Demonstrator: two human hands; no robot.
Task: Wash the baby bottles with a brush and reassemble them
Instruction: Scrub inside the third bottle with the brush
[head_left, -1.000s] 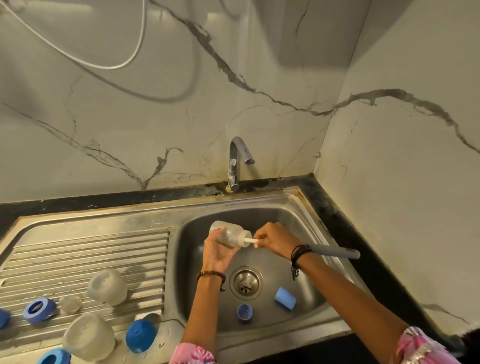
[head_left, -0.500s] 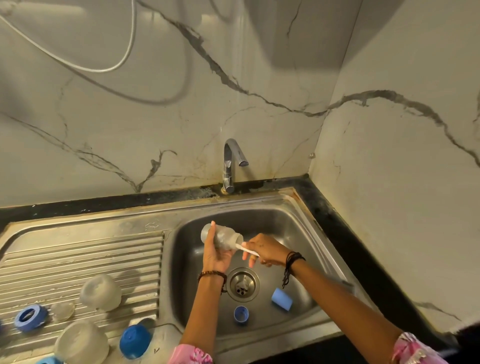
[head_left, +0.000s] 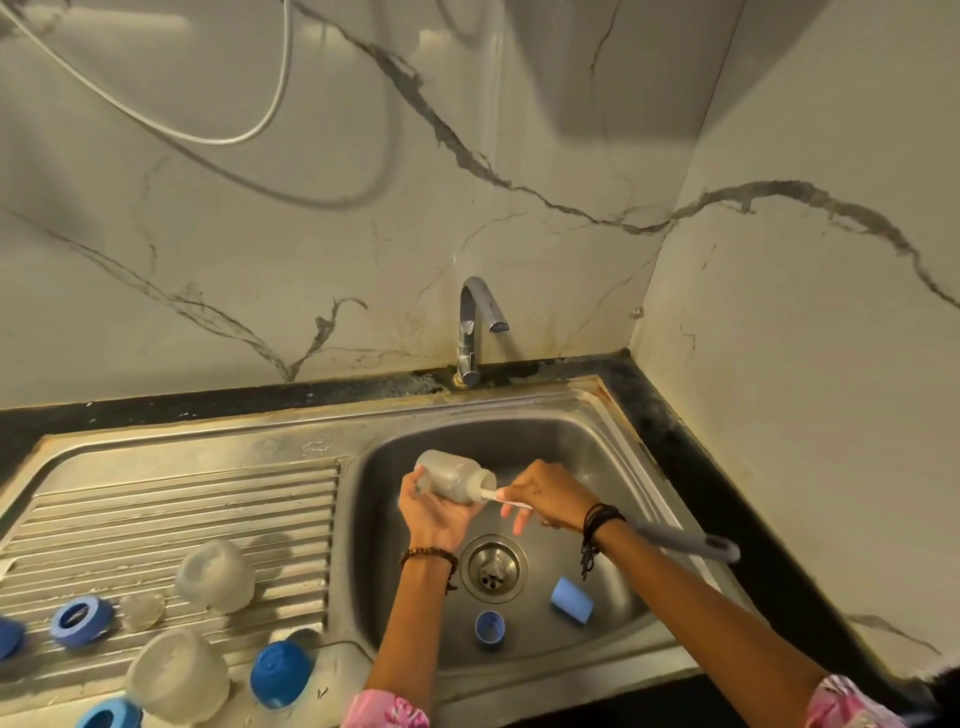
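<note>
A: Setting?
B: Corner of white marble-look wall with grey veins, black counter edge, stainless steel sink (head_left: 597, 415) with a ribbed draining board (head_left: 171, 514) on its left. Chrome tap (head_left: 475, 332) standing behind the basin, not running.

A: What's lying around?
B: In the basin: round metal drain (head_left: 493, 568) in the middle, small blue cap (head_left: 490, 627) just in front of it, light blue cylinder piece (head_left: 571, 599) to its right. On the board: two frosted clear dome covers (head_left: 215, 576) (head_left: 176, 675), a small clear teat (head_left: 141, 610), a blue screw ring (head_left: 80, 621), a blue dome cap (head_left: 280, 673), more blue parts cut off at the frame's left and bottom edges. White cable (head_left: 249, 130) looping on the wall.

A: Anything blocking the work area?
B: Both forearms are crossing over the basin's front half; the right one is hiding part of the brush handle.

A: The bottle?
B: Frosted clear plastic baby bottle (head_left: 452, 475), lying sideways above the basin, mouth pointing right. Looking cloudy inside.

A: Grips?
B: Left hand (head_left: 436, 514) is cupping the bottle from below, fingers curled round its base. Right hand (head_left: 545, 499) is pinching the white-shafted bottle brush (head_left: 491, 496) near the mouth; its grey handle (head_left: 685, 543) is sticking out past the wrist.
</note>
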